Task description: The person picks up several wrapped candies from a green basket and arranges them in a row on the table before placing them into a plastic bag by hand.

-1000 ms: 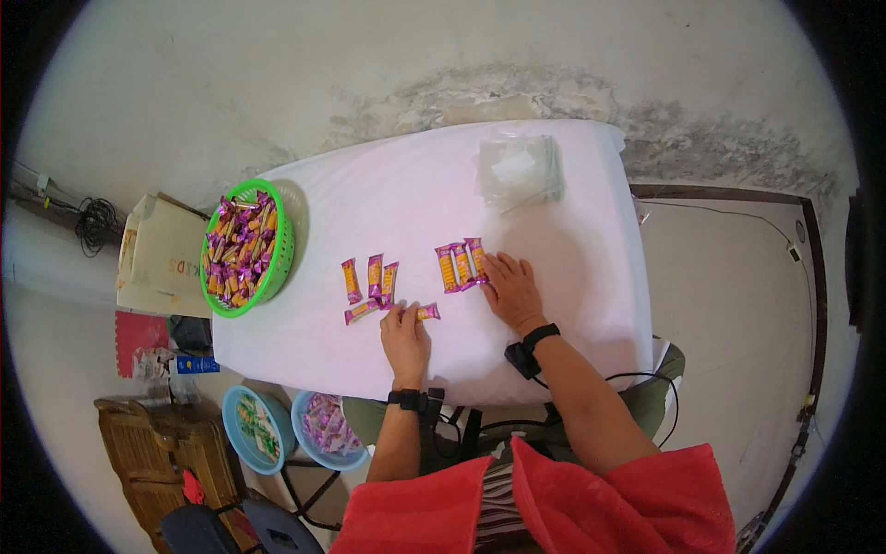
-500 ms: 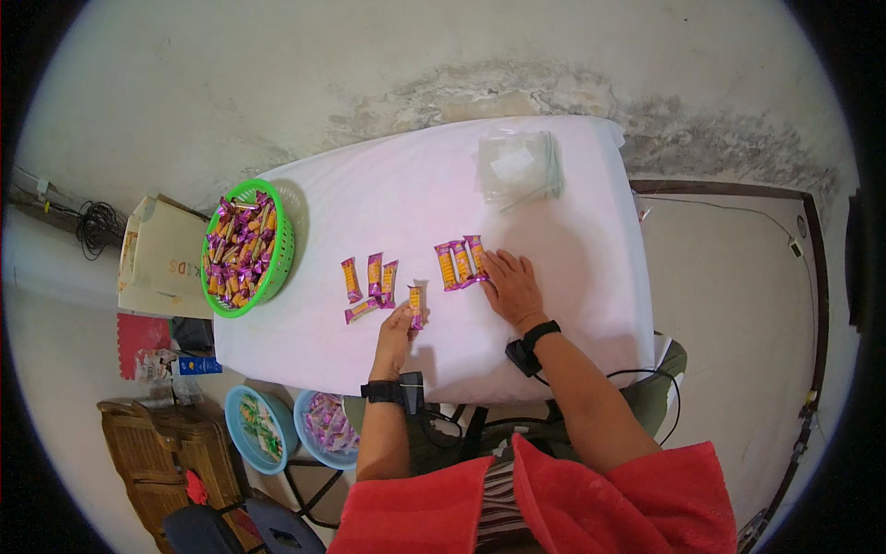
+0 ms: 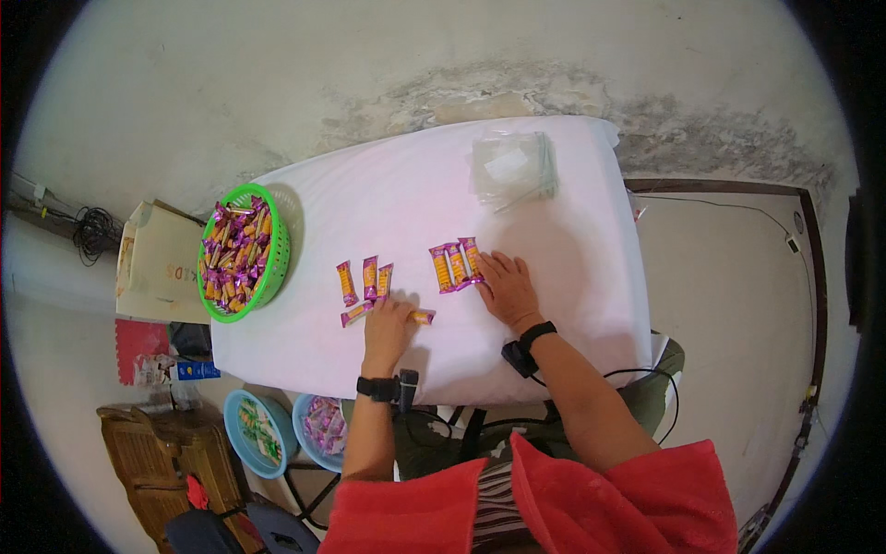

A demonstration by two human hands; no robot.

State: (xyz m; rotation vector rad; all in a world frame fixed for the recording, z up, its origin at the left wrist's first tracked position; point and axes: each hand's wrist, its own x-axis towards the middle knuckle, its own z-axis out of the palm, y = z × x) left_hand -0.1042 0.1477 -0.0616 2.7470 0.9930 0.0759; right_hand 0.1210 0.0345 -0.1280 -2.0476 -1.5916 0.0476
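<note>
Three small snack packs (image 3: 457, 266), purple and yellow, lie side by side in a row near the middle of the white surface (image 3: 554, 365). Their long sides run from the near edge toward the far edge.

Right next to them is the right hand (image 3: 509, 291), palm down. Its fingers are a little spread, not closed around anything, and they touch the last pack of the row.

Five loose packs (image 3: 346, 283) lie on the left of the row. Three of them point toward the far edge, and two of these sit close together. One lies sideways, nearer the near edge. One more lies sideways just to the right of the left hand (image 3: 389, 328). That hand is over this bunch with its fingers bent down. I cannot tell if they are pinching a pack.

By the left edge of the surface sits a green basket (image 3: 280, 268), full of the same kind of packs. Near the far right corner is a flat pile of clear bags (image 3: 512, 171).

Below the near edge, at the left, are two blue tubs (image 3: 287, 436) with small wrapped things inside. Past the left edge is a pale box (image 3: 161, 268).
</note>
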